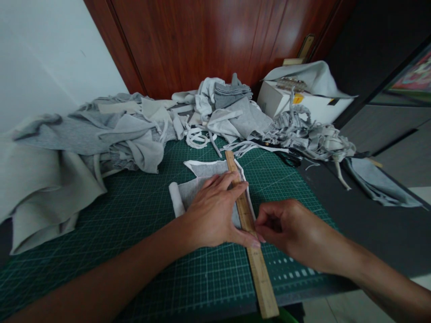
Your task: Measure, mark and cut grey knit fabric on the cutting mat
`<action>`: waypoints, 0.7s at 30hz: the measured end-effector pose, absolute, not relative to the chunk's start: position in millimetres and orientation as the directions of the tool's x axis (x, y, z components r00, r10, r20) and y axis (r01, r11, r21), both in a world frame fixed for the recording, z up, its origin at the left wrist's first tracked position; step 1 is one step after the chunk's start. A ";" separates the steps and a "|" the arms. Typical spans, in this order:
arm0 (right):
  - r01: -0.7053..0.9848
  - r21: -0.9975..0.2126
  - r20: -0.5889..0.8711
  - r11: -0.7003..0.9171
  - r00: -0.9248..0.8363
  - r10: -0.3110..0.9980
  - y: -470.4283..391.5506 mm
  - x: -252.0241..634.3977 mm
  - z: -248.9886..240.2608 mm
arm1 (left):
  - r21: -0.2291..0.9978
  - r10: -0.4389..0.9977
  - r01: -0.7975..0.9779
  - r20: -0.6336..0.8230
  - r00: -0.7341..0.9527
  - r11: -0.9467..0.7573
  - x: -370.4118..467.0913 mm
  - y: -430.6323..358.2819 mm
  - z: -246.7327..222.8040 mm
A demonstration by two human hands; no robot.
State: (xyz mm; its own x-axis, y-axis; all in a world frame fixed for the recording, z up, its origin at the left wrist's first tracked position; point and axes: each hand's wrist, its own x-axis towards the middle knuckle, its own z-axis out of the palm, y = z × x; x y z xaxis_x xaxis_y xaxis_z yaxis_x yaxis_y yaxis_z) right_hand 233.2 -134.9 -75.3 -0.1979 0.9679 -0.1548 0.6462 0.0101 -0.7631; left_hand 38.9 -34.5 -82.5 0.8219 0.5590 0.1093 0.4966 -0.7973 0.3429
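A grey fabric piece (191,188) with white edges lies on the green cutting mat (141,251). Across its right side runs a wooden ruler (263,280), its near end reaching past the mat's front edge. My left hand (217,211) is spread over the fabric and the ruler, fingers apart, pressing down with the thumb on the ruler. Just right of the ruler, my right hand (286,224) is closed in a pinch at the fabric's lower right corner. Its fingertips touch the white edge there.
Grey and cream cloth (101,130) is heaped at the left and back. White strips (197,138) lie behind the ruler. Black scissors (290,159) and tangled scraps (313,134) are at the right, near a white box (269,99). A folded grey cloth (377,179) lies far right.
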 end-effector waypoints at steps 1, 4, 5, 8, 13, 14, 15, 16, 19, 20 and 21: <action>0.649 -0.761 -0.189 0.000 -0.222 0.957 -135.7 235.8 -73.3 | 0.344 0.559 0.496 0.112 0.821 -0.797 38.8 -34.4 -83.1; 0.678 -0.734 -0.208 0.033 -0.270 0.940 -126.8 254.6 -65.1 | 0.357 0.552 0.479 0.135 0.823 -0.802 37.6 -34.2 -85.4; 0.680 -0.731 -0.163 0.053 -0.250 0.954 -119.3 264.3 -62.5 | 0.368 0.550 0.471 0.144 0.823 -0.802 37.2 -34.0 -85.9; 0.728 -0.679 0.036 0.094 -0.094 0.995 -87.6 295.4 -56.0 | 0.414 0.551 0.455 0.147 0.821 -0.788 36.3 -34.1 -85.6; 0.951 -0.306 0.230 0.032 0.041 0.972 -49.6 300.1 -46.2 | 0.518 0.585 0.443 0.143 0.799 -0.732 36.4 -39.4 -82.1; 0.958 -0.285 0.228 0.034 0.033 0.973 -47.4 291.9 -44.6 | 0.534 0.593 0.440 0.150 0.791 -0.722 36.1 -41.0 -81.5; 0.951 -0.305 0.174 0.052 0.002 0.985 -46.2 282.4 -43.7 | 0.545 0.594 0.433 0.155 0.789 -0.718 35.5 -42.3 -80.8; 0.943 -0.327 0.130 0.068 -0.026 0.991 -45.6 272.8 -43.4 | 0.549 0.585 0.422 0.158 0.795 -0.721 34.3 -43.2 -79.8; 0.886 -0.454 -0.021 0.091 -0.113 0.993 -43.8 252.4 -47.8 | 0.549 0.503 0.352 0.149 0.851 -0.758 28.2 -42.9 -75.6; 0.850 -0.522 -0.092 0.067 -0.134 0.987 -43.0 249.4 -50.6 | 0.552 0.475 0.325 0.150 0.867 -0.768 25.8 -42.3 -73.7; 0.815 -0.578 -0.150 0.034 -0.147 0.978 -42.1 247.7 -53.7 | 0.555 0.452 0.303 0.152 0.879 -0.775 23.6 -41.9 -71.8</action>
State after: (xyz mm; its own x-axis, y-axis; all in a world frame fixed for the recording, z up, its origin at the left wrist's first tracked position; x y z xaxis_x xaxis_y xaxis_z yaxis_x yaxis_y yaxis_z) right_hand 247.7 -42.1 -53.7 -0.1472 0.9776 -0.1505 0.8155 0.0338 -0.5778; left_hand 23.6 -41.9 -71.8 0.8789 0.4521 0.1522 0.3026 -0.7750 0.5549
